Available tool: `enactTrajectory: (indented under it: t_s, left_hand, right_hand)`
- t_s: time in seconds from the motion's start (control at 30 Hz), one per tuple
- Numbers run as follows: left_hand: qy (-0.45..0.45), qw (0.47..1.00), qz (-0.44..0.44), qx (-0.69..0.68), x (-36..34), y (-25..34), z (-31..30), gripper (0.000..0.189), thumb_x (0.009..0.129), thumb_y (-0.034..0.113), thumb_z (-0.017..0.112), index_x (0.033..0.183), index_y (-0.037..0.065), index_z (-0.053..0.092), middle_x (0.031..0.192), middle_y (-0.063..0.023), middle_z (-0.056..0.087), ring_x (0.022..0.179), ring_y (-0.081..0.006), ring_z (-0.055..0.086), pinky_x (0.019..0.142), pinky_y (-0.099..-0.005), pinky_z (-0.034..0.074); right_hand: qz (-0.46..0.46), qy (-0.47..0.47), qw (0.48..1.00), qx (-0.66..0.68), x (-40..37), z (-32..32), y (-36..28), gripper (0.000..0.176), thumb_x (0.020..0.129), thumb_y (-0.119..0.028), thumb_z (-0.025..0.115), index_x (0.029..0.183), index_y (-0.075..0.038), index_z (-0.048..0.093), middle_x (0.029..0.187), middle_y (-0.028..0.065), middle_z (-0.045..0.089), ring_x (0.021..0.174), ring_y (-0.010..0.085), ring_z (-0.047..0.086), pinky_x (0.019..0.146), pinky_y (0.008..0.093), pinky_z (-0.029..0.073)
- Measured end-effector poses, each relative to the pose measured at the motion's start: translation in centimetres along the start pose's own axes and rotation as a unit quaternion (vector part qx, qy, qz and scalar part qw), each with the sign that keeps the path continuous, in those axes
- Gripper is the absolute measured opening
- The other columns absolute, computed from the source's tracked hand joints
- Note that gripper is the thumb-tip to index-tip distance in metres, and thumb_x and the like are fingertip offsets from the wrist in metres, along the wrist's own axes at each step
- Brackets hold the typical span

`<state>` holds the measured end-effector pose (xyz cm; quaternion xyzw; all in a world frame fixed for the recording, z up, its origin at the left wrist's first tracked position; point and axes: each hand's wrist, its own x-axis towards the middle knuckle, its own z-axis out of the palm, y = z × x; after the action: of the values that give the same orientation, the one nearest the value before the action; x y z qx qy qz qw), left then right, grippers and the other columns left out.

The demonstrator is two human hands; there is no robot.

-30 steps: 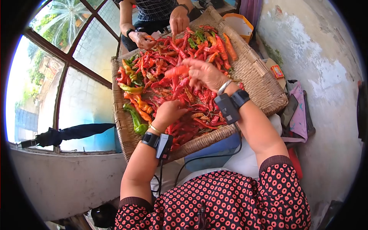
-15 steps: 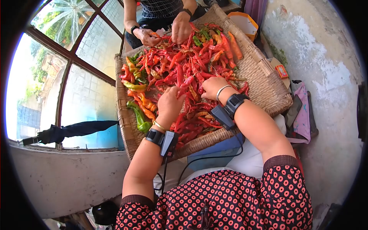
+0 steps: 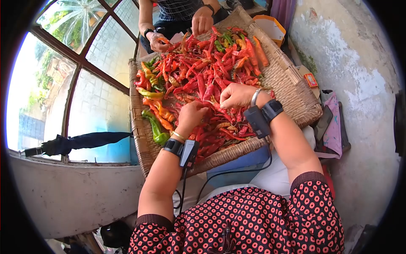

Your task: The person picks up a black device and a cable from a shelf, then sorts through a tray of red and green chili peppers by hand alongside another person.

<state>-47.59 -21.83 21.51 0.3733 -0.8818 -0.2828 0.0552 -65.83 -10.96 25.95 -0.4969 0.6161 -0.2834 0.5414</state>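
A wide woven basket (image 3: 292,86) holds a heap of red chili peppers (image 3: 186,70), some of them shrivelled. Over the near part of the heap, my left hand (image 3: 192,117) is closed, its fingertips at a red chili pepper that it seems to pinch. Slightly farther and to the right, my right hand (image 3: 240,95) is closed with curled fingers; what they hold, if anything, is hidden. The fingertips of both hands are close together but apart. Green chili peppers (image 3: 158,132) and orange ones (image 3: 163,111) lie along the left side.
Across the basket, another person's hands (image 3: 203,20) are at the far edge of the heap. A folded dark umbrella (image 3: 84,142) lies on the window ledge at left. A small red box (image 3: 311,80) and an orange-edged carton (image 3: 270,27) are by the right wall.
My right hand has shifted slightly up and turned, its fingers now curled. My left hand has moved a little right and down. The other person's right-side hand has lifted off the peppers.
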Motion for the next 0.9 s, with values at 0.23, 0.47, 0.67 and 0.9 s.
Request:
enactTrajectory:
  t_s: [0.23,0.47,0.67,0.9]
  left_hand:
    - [-0.022,0.988,0.003,-0.153,0.5,-0.8,-0.6,0.022,0.074,0.023,0.062,0.079,0.001,0.061,0.061,-0.0069,0.059,0.057,-0.016,0.057,0.054,-0.0286,0.045]
    - [0.046,0.883,0.001,-0.467,-0.6,3.2,-5.2,0.009,0.082,0.013,0.057,0.078,0.005,0.056,0.063,0.0028,0.054,0.05,-0.0019,0.047,0.046,-0.0152,0.037]
    - [0.178,0.849,0.095,-0.488,0.6,3.6,-4.9,0.004,0.084,0.011,0.055,0.082,0.007,0.056,0.065,0.002,0.056,0.053,-0.0014,0.049,0.046,-0.0137,0.036]
    - [0.256,0.934,0.204,-0.144,1.9,1.4,-3.8,0.036,0.072,0.003,0.062,0.107,0.0,0.052,0.11,-0.013,0.049,0.066,-0.0157,0.056,0.064,-0.0257,0.046]
  right_hand:
    - [-0.166,0.234,0.892,0.348,0.0,-1.8,-0.1,0.021,0.082,-0.018,0.057,0.096,-0.003,0.057,0.068,0.0024,0.058,0.052,0.0065,0.053,0.046,0.0193,0.043]
    - [-0.074,0.311,0.915,-0.245,2.8,-0.8,3.0,0.032,0.07,-0.027,0.061,0.098,-0.012,0.06,0.094,0.0153,0.06,0.086,0.0303,0.057,0.078,0.0373,0.044]
    - [-0.091,0.302,0.87,-0.378,3.5,0.8,3.7,0.028,0.07,-0.024,0.061,0.095,-0.011,0.062,0.08,0.0135,0.06,0.078,0.0281,0.058,0.071,0.037,0.045]
    - [-0.055,0.108,0.978,-0.172,0.7,-0.1,0.0,0.018,0.067,-0.02,0.06,0.075,-0.005,0.066,0.068,0.0082,0.063,0.061,0.0181,0.059,0.06,0.028,0.048]
